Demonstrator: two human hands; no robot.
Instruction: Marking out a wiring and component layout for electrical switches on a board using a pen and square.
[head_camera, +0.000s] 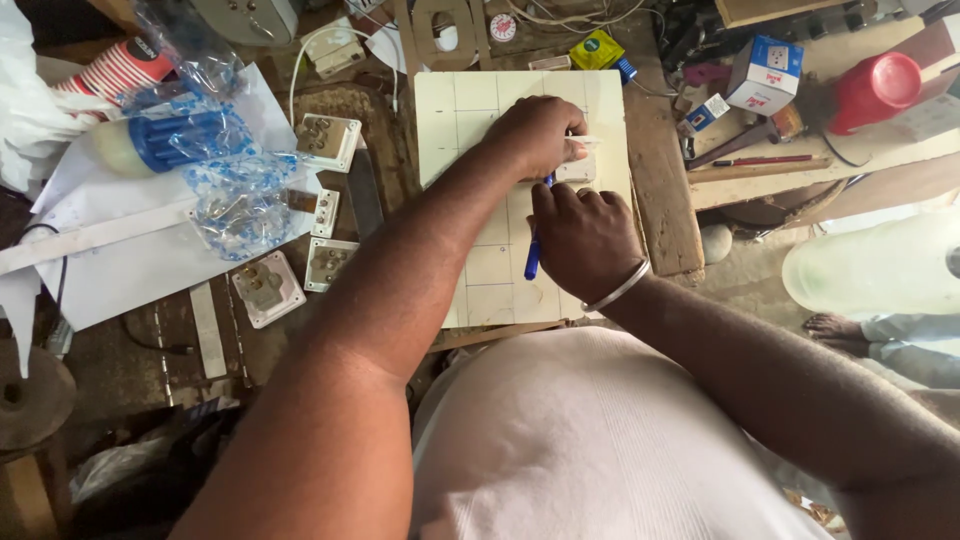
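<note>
**Pen held against a small white block on a marked board**

A flat cream board (470, 130) with a faint pencilled grid lies on a cluttered workbench (665, 215). The left hand (535, 135) presses a small white plastic block (578, 168) down near the board's right edge, fingers closed over it. Just below, touching it, the right hand (582, 240) grips a blue pen (534, 258), whose long axis runs up the board, tip at the block. White switch plates (330, 140) lie to the left.

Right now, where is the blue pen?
In the head view, the blue pen is in the right hand, over the cream board, just below the left hand.
</note>
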